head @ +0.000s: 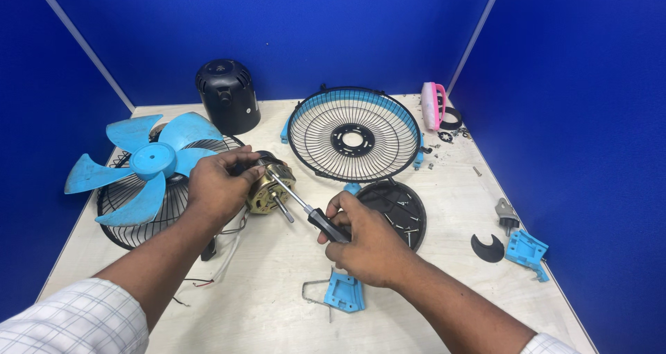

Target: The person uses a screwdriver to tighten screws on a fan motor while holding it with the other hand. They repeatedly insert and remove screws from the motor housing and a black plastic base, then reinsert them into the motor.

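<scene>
The wire fan guard (354, 135) stands behind the brass-coloured fan motor (269, 187) on the counter (277, 284); the blue fan blade (149, 163) lies left of it. The left hand (218, 187) grips the motor, fingers wrapped. The right hand (368, 246) clasps a screwdriver (305, 208), its tip seemingly touching the motor.

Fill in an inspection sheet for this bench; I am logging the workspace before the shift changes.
Surface: pale wooden table, parts spread across it.
Job's things: left hand grips the brass-coloured fan motor; right hand holds a black-handled screwdriver with its tip at the motor.
Clutter: blue fan blade on a wire guard, second guard, black motor cover, black dish of screws, blue brackets, pink object.
Hands: both closed on their things.
Cables: thin motor wires trailing on the table.
Surroundings: blue partition walls.
</scene>
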